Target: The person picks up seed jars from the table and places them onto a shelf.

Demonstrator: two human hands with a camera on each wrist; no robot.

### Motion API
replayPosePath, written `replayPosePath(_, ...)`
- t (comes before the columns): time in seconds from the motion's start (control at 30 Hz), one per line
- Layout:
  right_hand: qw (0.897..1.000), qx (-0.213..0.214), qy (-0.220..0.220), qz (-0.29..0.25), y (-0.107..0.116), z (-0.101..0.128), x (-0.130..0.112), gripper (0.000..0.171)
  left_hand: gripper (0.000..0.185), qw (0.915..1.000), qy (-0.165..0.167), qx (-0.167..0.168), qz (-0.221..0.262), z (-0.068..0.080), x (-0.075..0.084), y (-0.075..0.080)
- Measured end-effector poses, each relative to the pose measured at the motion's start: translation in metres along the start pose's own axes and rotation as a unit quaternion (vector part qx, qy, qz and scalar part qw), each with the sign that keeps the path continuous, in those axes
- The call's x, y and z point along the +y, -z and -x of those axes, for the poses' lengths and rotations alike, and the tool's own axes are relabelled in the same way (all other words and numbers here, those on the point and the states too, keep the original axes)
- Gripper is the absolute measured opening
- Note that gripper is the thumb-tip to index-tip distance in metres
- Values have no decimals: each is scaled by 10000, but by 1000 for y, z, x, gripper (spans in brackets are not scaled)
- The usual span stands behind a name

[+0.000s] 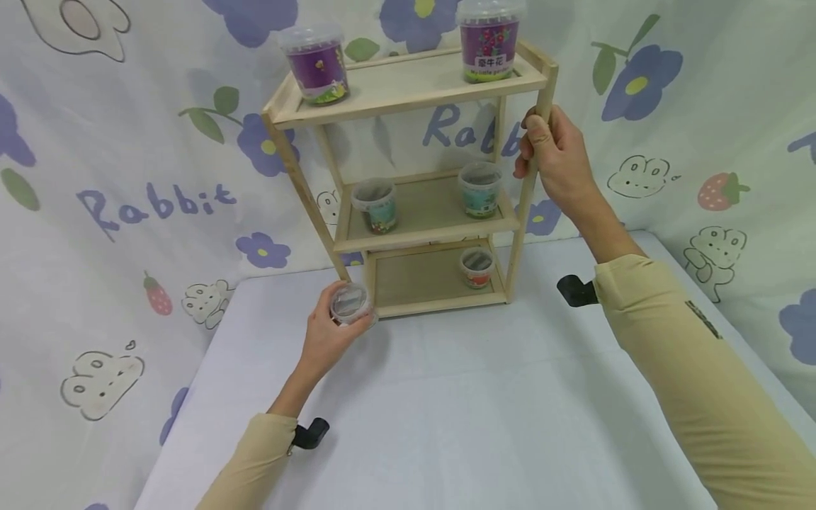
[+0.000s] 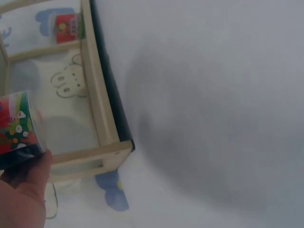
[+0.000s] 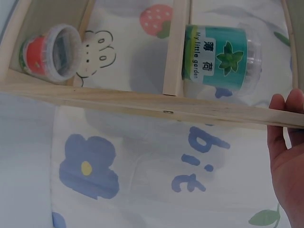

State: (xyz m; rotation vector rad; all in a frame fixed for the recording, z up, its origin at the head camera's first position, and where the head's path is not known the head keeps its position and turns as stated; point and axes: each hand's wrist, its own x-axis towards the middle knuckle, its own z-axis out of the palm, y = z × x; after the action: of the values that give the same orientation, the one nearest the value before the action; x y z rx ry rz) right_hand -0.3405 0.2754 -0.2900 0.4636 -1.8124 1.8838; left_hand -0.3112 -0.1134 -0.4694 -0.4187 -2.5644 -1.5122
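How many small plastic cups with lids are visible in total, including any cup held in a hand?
6: two purple cups on the top shelf, two teal cups on the middle shelf, one red cup on the bottom shelf, one cup in the left hand. None seems hidden.

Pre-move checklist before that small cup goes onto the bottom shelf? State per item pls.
1. Left hand grips the small cup: ok, fingers wrap round it.
2. Right hand steadies the wooden rack: ok, it grips the front right post.
3. Free space on the bottom shelf: ok, only the red cup stands at its right end; the left part is bare.
4. Cup lid seated: cannot tell, the top is seen from above only.
5. Rack standing flat on the table: cannot tell, it looks tilted in the head view.
6. Top-shelf purple cups clear of the edge: ok, both sit inside the rim.
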Motion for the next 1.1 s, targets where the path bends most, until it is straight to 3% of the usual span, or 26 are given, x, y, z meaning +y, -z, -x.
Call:
replayPosePath(0.3,10000,30,17,1,-1,-1,0,14,70,9998,-12,25,187,-14,-1,-22)
replayPosePath(0.73,9998,35,10,214,-1,-1,-1,15,74,9999,74,123,47,-33,6,-48)
replayPosePath(1.1,9999,57,48,96,0,-2,3,14,76,9981,327,228,469,-61,-4,-69)
